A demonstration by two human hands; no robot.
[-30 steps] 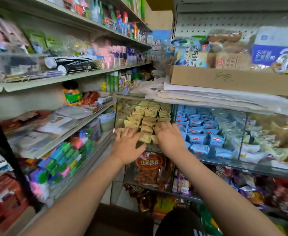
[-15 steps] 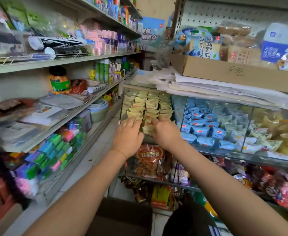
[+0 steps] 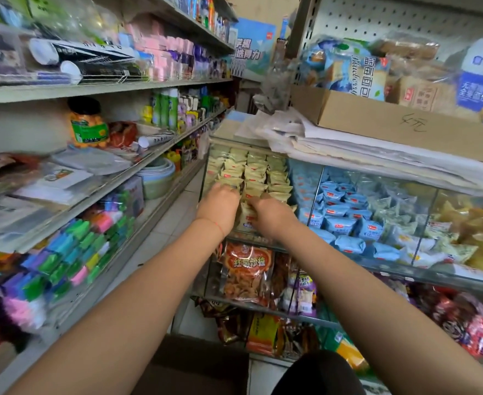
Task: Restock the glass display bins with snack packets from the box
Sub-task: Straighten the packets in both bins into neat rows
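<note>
Yellow on the left: small packets (image 3: 251, 172) stacked in rows inside the first glass bin (image 3: 205, 169), long sides going across, short ends front to back. Reached in with both hands at the front of that pile.

Left hand (image 3: 219, 208) first, back up, fingers bent down over the front row, tips hidden behind the knuckles. Could not tell if gripped or only pressed.

Then right hand (image 3: 269, 216), just beside it, fingers pointed left and forward onto one packet stood on its edge between the two hands. Seemed to touch it, but could not tell if pinched. Sat right at both sets of fingers, that packet, about as near to one hand as to the other.

Further right, blue packets (image 3: 340, 215) in the next bin, not touched.

Down low between the arms, only a brown bit of the box (image 3: 194, 369), cut off at the bottom edge. Could not see inside. Blurred at the sides, so hard to read most labels.
</note>
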